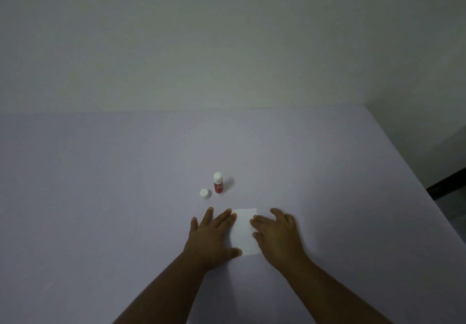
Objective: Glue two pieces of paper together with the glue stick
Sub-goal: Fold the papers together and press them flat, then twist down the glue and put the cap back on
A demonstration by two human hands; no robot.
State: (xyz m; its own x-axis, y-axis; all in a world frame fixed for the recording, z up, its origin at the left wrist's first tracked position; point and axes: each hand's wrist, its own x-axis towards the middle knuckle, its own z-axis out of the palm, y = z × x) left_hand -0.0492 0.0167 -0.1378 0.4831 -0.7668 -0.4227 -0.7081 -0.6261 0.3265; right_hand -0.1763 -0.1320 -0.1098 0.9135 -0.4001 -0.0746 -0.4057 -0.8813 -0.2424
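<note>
While the white paper (244, 233) is pressed flat on the pale lilac table (100, 197), several risks can be judged from how things lie. To the left of the paper, the left hand (210, 238) is laid palm down with fingers spread wide, nothing being held; only its fingertips and thumb are set on the paper's left edge. Beyond the paper and to its left, the white cap (204, 193) is stood apart from the red glue stick (218, 183), which is upright just beside it and uncapped, so drying of the glue is a risk if it is left so. Whether one sheet or two stacked sheets are seen cannot be told; a faint offset at the far edge hints at two, and misalignment could be fixed in place if pressure is uneven. To the right of the paper, the right hand (277, 235) is likewise laid open with fingers spread, its fingertips on the right edge. If either hand is slid rather than lifted, the upper sheet could be dragged or creased.
</note>
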